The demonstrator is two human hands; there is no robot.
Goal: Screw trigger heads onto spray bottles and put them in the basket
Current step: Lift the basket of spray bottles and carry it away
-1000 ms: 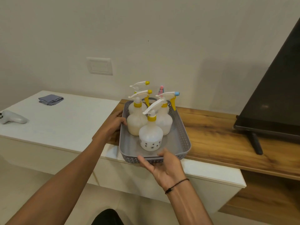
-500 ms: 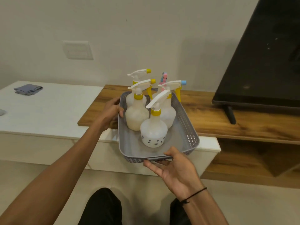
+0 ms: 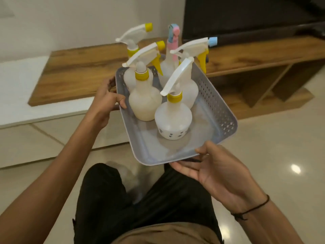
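Basket held in the air between both hands, long axis running away from the body. Left hand fingers curl over the far-left rim; right hand fingers pinch the near edge. Five capped bottles stand inside, top-heavy, so keep it level.

five trigger bottles crowd the basket's far end; its near floor lies open.

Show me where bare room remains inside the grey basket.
The grey perforated plastic basket has bare floor at its near end, between the dotted white spray bottle and the rim that the right hand grips. The far end, by the left hand, is crowded with bottles.
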